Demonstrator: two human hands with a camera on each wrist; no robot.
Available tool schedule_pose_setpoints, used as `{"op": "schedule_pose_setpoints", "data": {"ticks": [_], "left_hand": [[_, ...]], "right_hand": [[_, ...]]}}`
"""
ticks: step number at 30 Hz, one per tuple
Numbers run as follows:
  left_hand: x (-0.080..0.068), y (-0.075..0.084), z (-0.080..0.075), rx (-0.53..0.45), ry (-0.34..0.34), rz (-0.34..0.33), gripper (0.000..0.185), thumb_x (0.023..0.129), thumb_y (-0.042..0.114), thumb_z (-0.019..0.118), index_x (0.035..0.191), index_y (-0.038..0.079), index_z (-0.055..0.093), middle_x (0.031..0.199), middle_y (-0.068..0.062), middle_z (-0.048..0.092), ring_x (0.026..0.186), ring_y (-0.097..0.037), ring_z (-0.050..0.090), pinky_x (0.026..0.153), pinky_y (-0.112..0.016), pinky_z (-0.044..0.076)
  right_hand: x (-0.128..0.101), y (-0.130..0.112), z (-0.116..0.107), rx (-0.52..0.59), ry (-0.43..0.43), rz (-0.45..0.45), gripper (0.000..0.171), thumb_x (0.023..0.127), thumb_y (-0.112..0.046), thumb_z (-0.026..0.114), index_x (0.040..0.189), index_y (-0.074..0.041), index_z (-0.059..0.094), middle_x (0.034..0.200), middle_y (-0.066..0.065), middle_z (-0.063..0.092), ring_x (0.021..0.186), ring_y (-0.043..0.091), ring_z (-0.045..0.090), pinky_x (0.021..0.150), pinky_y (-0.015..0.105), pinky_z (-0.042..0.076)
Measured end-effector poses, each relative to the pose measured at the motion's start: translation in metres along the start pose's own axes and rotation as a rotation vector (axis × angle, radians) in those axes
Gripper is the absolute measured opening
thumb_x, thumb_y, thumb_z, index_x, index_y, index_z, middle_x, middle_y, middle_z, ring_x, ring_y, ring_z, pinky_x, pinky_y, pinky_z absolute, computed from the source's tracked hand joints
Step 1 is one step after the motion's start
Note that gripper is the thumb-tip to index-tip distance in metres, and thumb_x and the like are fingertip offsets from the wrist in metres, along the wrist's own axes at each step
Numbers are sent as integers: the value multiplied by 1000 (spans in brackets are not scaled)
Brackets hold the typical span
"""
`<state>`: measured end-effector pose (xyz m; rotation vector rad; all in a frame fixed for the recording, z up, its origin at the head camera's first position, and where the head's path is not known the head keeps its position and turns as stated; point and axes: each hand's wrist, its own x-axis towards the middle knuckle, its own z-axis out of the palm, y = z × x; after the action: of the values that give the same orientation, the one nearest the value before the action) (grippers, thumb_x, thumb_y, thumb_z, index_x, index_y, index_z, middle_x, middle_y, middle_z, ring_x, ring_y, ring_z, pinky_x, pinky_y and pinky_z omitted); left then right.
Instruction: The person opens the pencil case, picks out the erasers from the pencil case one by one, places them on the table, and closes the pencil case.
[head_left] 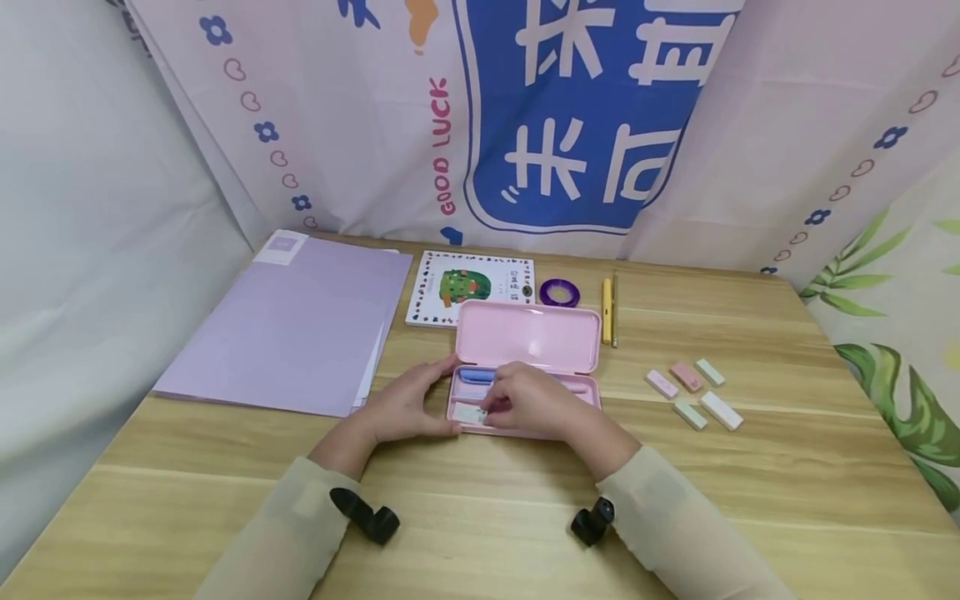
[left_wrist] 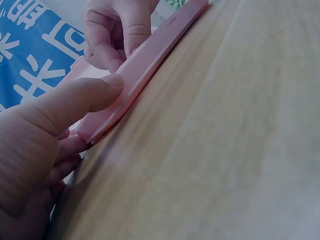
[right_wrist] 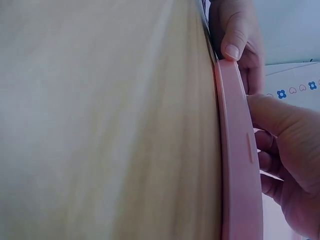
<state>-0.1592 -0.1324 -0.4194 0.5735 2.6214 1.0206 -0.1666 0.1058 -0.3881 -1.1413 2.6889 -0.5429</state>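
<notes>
- Pink pencil case [head_left: 525, 367]: sits open mid-table in front of you, lid [head_left: 528, 336] propped up at the back, likely so the tray stays reachable from above
- Your left hand [head_left: 408, 406]: braces the case's left end, thumb [left_wrist: 80, 97] pressed flat along the front rim, remaining fingers tucked round the corner, apparently to keep the case from sliding; wrist low, forearm resting on the wooden table [head_left: 787, 500]
- Your right hand [head_left: 528, 402]: arched over the tray, fingers bent down inside and pinching a small pale eraser [head_left: 468, 412] at the tray's left part; thumb on the outer front wall
- Blue item [head_left: 472, 376]: lies along the tray's back edge; what it is cannot be told
- Five small erasers [head_left: 693, 392]: loose to the right, well apart from the case
- Yellow pen [head_left: 606, 311], purple tape roll [head_left: 559, 292], card [head_left: 471, 287], lilac folder [head_left: 292, 325]: ranged behind and to the left
</notes>
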Motion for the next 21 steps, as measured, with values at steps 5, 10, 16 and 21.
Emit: {"op": "schedule_pose_setpoints", "data": {"ticks": [5, 10, 16, 21], "left_hand": [[0, -1, 0, -4, 2, -3, 107, 69, 53, 82, 156, 21, 28, 154, -12, 40, 142, -35, 37, 117, -55, 30], [-1, -2, 0, 0, 4, -1, 106, 70, 53, 82, 155, 20, 29, 154, -13, 40, 142, -34, 37, 117, -54, 30], [-1, -2, 1, 1, 3, -5, 105, 70, 54, 82, 155, 22, 30, 154, -12, 40, 141, -34, 38, 116, -54, 31], [-1, -1, 0, 1, -2, -13, 106, 69, 54, 82, 155, 24, 29, 155, -12, 39, 142, -34, 37, 116, -55, 31]], "right_hand": [[1, 0, 0, -29, 11, -10, 17, 84, -29, 76, 97, -18, 78, 85, -9, 59, 81, 7, 53, 80, 25, 48], [1, 0, 2, -17, 24, -59, 8, 85, -25, 76, 91, -20, 78, 83, -8, 58, 81, 7, 51, 78, 24, 47], [0, 0, 1, -21, 12, -100, 4, 85, -22, 76, 89, -23, 78, 84, -8, 60, 82, 8, 52, 80, 25, 47], [-3, 4, -1, -61, 6, -77, 3, 84, -24, 77, 87, -24, 78, 86, -8, 60, 84, 9, 53, 83, 28, 48]]}}
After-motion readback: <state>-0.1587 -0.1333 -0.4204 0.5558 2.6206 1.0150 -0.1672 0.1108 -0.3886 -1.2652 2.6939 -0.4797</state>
